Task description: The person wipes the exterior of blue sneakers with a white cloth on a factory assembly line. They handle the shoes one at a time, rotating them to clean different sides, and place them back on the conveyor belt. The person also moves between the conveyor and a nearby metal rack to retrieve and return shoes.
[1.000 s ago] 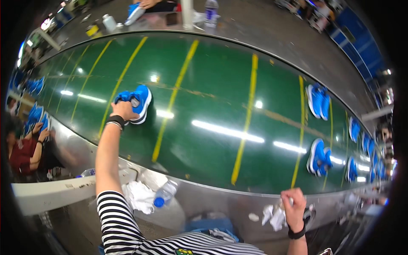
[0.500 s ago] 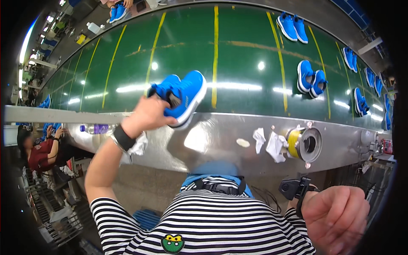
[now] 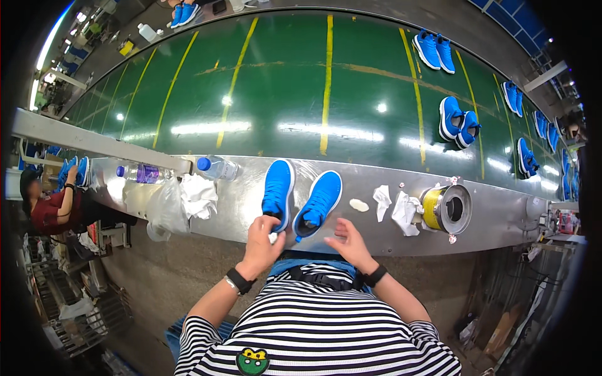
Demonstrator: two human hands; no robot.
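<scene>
Two blue sneakers with white soles stand side by side on the metal ledge before me, toes pointing away. My left hand (image 3: 262, 243) is closed at the heel of the left sneaker (image 3: 276, 191), its fingers curled over the collar. A small white bit shows by those fingertips; whether it is sole or paper is unclear. The right sneaker (image 3: 321, 197) is angled slightly, toe to the right, with a blue loop at its heel. Just right of that heel, my right hand (image 3: 350, 244) has its fingers apart and holds nothing.
Beyond the ledge (image 3: 376, 241) runs a green conveyor belt (image 3: 276, 94) carrying blue sneaker pairs at right. A yellow-sided round tin (image 3: 453, 210) and white scraps (image 3: 407, 213) lie right; bottles (image 3: 216, 168), crumpled paper (image 3: 199, 195) and a bar (image 3: 94, 139) are left. A co-worker (image 3: 59, 203) is far left.
The sneakers, held up in my left hand over the belt's near edge, are now down on the ledge. My right hand has come in from the lower right to beside them.
</scene>
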